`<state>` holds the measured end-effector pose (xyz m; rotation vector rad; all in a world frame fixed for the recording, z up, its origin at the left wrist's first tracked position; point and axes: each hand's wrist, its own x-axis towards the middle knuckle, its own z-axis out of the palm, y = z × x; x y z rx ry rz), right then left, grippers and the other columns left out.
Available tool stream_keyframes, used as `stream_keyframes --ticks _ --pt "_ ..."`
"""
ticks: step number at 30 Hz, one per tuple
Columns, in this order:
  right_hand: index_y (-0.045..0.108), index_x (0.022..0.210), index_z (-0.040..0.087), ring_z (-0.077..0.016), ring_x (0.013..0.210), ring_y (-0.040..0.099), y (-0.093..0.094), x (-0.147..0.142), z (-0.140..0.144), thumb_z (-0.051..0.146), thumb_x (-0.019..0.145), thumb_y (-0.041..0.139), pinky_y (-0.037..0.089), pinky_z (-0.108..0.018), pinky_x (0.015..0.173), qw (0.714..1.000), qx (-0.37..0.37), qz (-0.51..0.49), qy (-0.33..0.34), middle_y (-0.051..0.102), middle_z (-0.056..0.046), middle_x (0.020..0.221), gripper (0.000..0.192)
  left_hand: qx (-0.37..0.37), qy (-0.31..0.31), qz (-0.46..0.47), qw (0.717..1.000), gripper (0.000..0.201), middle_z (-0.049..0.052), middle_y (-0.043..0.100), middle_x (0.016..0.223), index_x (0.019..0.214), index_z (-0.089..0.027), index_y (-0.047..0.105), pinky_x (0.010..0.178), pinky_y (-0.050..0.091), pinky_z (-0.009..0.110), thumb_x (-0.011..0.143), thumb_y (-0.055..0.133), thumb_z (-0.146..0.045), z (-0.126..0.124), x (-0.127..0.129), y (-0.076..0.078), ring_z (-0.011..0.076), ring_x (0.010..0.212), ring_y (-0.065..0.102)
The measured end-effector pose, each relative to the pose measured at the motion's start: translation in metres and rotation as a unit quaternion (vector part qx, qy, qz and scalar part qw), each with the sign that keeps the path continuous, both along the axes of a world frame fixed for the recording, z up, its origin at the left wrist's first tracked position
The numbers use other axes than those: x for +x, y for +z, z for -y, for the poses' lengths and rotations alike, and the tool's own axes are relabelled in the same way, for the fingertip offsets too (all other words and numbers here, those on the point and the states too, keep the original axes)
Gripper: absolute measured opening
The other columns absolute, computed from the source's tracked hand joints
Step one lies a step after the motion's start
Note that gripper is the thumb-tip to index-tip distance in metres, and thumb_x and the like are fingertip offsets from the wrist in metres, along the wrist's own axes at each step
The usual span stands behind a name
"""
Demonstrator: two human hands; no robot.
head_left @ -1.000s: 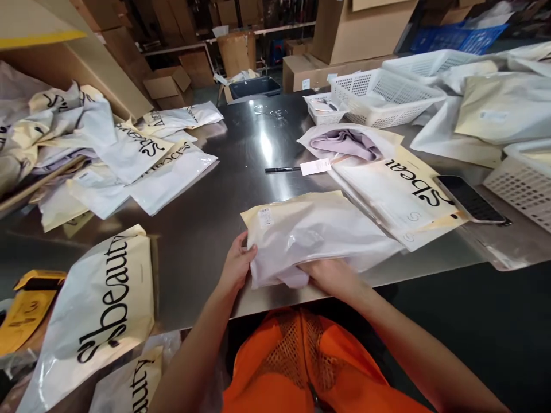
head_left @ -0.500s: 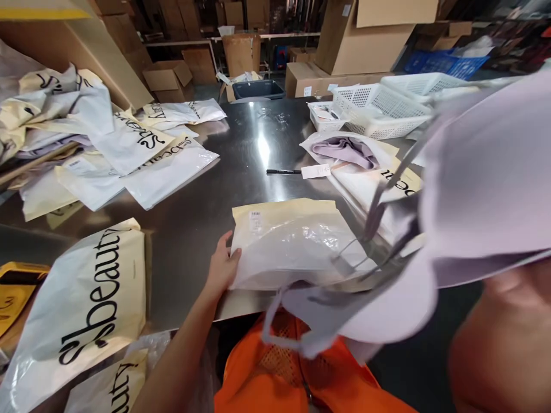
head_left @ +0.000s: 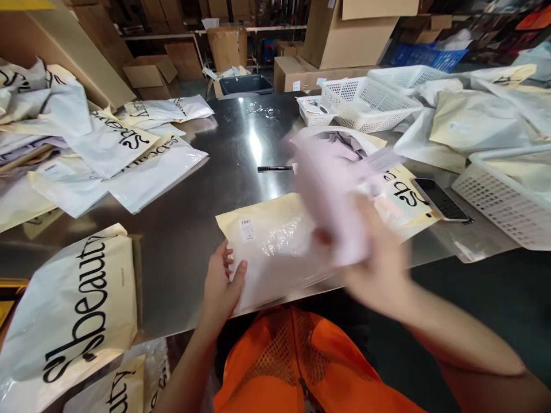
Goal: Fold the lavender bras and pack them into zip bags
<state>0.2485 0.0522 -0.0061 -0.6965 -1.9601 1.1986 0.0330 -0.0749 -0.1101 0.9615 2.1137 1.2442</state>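
My right hand (head_left: 381, 264), blurred by motion, grips a lavender bra (head_left: 329, 201) above the table, with the straps trailing to the right. Under it, by the front edge of the metal table, lies a flat clear-and-cream plastic bag (head_left: 275, 241) with a barcode label. My left hand (head_left: 221, 281) rests at that bag's left edge, thumb and fingers apart. Behind the bra, another bag (head_left: 400, 189) with black lettering is partly covered. A black pen (head_left: 273, 168) lies beyond the bag; the bra hides part of the white tag beside it.
Lettered bags (head_left: 150, 166) are piled at the left, and one more (head_left: 90, 310) lies near the front left. White baskets (head_left: 370, 103) stand at the back right, another (head_left: 512, 195) at the right. A phone (head_left: 441, 198) lies near the right edge. Cardboard boxes (head_left: 353, 34) stand behind.
My right hand has swung the bra from the near right, close to the camera, inward over the bag. My left hand stays at the bag's left edge, its fingers spread a little more.
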Motion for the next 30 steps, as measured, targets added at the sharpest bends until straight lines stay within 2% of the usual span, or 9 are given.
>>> stream_keyframes --ticks 5,9,12,15,18,21,23,26,30 --pt "0.049 0.142 0.017 -0.028 0.136 0.043 -0.044 -0.03 0.043 0.035 0.089 0.066 0.041 -0.043 0.113 0.95 0.152 0.166 0.218 0.049 -0.014 0.143 0.058 0.055 0.033 0.126 0.99 0.068 0.013 0.05 0.137 0.146 -0.024 0.03 0.1 0.046 0.037 0.089 0.055 -0.051 0.006 -0.01 -0.006 0.0247 0.121 0.053" --pt "0.064 0.122 0.023 -0.0213 0.115 0.06 -0.059 -0.004 0.027 0.033 0.094 0.059 0.051 -0.036 0.099 0.968 0.162 0.17 0.085 0.064 -0.008 0.123 0.03 0.014 0.014 -0.106 0.994 0.068 0.018 0.047 0.14 0.143 -0.018 0.039 0.106 0.039 0.047 0.084 0.063 -0.044 0.013 -0.017 -0.002 0.0333 0.129 0.045" --pt "0.068 0.108 0.021 -0.0232 0.099 0.064 -0.06 0.019 -0.005 0.034 0.095 0.057 0.052 -0.038 0.088 0.955 0.212 0.204 -0.041 0.069 -0.008 0.106 0.022 0.007 -0.018 -0.336 0.942 0.05 0.022 0.051 0.135 0.13 -0.011 0.055 0.108 0.034 0.053 0.088 0.057 -0.039 0.002 -0.013 0.002 0.0368 0.128 0.044" --pt "0.068 0.087 0.019 -0.0216 0.082 0.064 -0.058 0.035 -0.026 0.038 0.094 0.055 0.049 -0.033 0.073 0.927 0.223 0.266 -0.138 0.069 -0.007 0.087 0.024 0.003 -0.098 -0.426 0.899 0.038 0.017 0.061 0.119 0.12 -0.013 0.063 0.098 0.044 0.045 0.092 0.052 -0.035 -0.022 -0.002 0.009 0.0308 0.112 0.054" --pt "0.056 0.063 0.018 -0.0152 0.058 0.055 -0.06 0.047 -0.025 0.05 0.093 0.053 0.038 -0.028 0.057 0.915 0.138 0.335 -0.177 0.06 -0.002 0.062 0.044 -0.11 -0.186 -0.456 0.864 0.032 0.013 0.065 0.106 0.113 -0.013 0.067 0.084 0.049 0.04 0.093 0.051 -0.032 -0.049 0.012 0.016 0.0288 0.099 0.059" --pt "0.05 0.056 0.018 -0.0127 0.051 0.051 -0.075 0.059 -0.009 0.058 0.093 0.048 0.035 -0.026 0.052 0.93 -0.033 0.353 -0.096 0.054 -0.001 0.053 0.055 -0.23 -0.227 -0.471 0.821 0.03 0.015 0.066 0.101 0.098 -0.01 0.071 0.079 0.049 0.04 0.093 0.049 -0.031 -0.066 0.02 0.019 0.0309 0.098 0.059" --pt "0.057 0.065 0.017 -0.0132 0.054 0.057 -0.09 0.066 0.003 0.061 0.092 0.048 0.04 -0.023 0.052 0.932 -0.168 0.318 -0.051 0.059 -0.001 0.058 0.052 -0.257 -0.234 -0.47 0.812 0.031 0.015 0.066 0.101 0.096 -0.01 0.07 0.078 0.049 0.038 0.095 0.046 -0.029 -0.071 0.019 0.018 0.0297 0.098 0.06" --pt "0.065 0.092 0.015 -0.0115 0.048 0.057 -0.107 0.07 0.014 0.057 0.089 0.056 0.043 -0.02 0.047 0.908 -0.331 0.227 -0.118 0.061 0.0 0.06 0.043 -0.272 -0.225 -0.468 0.81 0.033 0.015 0.065 0.103 0.102 -0.01 0.068 0.075 0.049 0.037 0.097 0.038 -0.024 -0.074 0.013 0.017 0.0275 0.094 0.062" --pt "0.054 0.125 0.015 -0.0103 0.04 0.055 -0.106 0.064 0.013 0.039 0.093 0.056 0.038 -0.016 0.035 0.819 -0.533 0.009 -0.214 0.063 0.002 0.059 0.039 -0.293 -0.227 -0.469 0.802 0.038 0.016 0.066 0.098 0.099 -0.008 0.067 0.072 0.049 0.037 0.09 0.03 -0.004 -0.076 0.007 0.019 0.0281 0.091 0.064"
